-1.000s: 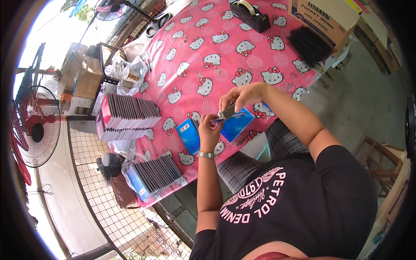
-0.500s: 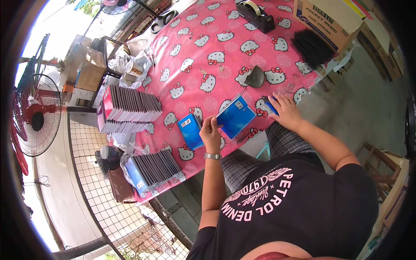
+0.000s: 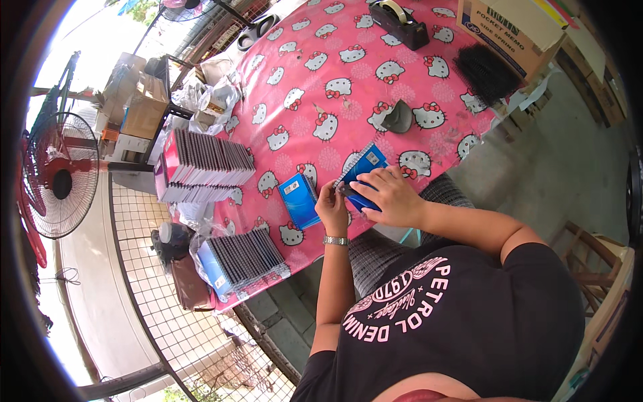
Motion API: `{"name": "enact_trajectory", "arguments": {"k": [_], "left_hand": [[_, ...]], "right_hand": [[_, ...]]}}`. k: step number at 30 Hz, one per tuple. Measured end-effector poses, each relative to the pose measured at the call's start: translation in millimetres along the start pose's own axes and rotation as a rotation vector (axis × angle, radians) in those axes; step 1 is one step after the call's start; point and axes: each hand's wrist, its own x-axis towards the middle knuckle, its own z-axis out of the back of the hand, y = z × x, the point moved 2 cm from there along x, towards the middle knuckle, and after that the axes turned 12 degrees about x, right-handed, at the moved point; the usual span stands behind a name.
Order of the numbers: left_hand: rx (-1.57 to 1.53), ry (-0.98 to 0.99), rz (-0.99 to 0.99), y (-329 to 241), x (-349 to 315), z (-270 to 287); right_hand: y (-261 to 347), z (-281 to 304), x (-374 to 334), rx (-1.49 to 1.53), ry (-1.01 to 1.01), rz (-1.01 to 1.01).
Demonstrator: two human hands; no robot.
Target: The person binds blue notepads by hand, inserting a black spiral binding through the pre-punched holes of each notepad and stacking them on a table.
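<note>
A blue spiral notebook is at the table's near edge, its wire binding along the left side. My left hand is closed on the lower end of that binding, fingers pinched together. Blue-handled pliers are in my right hand, which lies across the notebook and covers much of its cover. The dark tip of the pliers meets my left fingertips at the binding; the exact contact is hidden. Just left of my left hand lies a second blue notebook, flat on the pink tablecloth.
Stacked spiral notebooks and a pile of blue ones stand at the left. Beyond my hands sit a grey dish-like piece, a tape dispenser, black wire coils and a cardboard box. A fan stands far left.
My right hand has moved left with the pliers, from the table edge beside the notebook to its binding end at my left fingers. My left hand stays nearly in place.
</note>
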Motion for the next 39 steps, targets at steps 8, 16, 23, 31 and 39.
{"name": "enact_trajectory", "arguments": {"k": [8, 16, 23, 31, 39], "left_hand": [[0.094, -0.054, -0.080, -6, -6, 7], [0.948, -0.143, -0.438, -93, 47, 79], [1.242, -0.228, -0.412, -35, 73, 60], [1.098, 0.474, -0.704, -55, -23, -67], [1.138, 0.570, -0.771, -47, -17, -56]], "right_hand": [[-15, -24, -4, 1.513, 0.232, -0.829], [-105, 59, -51, -0.061, -0.062, -0.355], [-210, 131, -17, -0.366, -0.394, -0.487], [-285, 158, -10, -0.791, -0.248, -0.765], [-217, 128, -7, -0.044, -0.313, -0.551]]}}
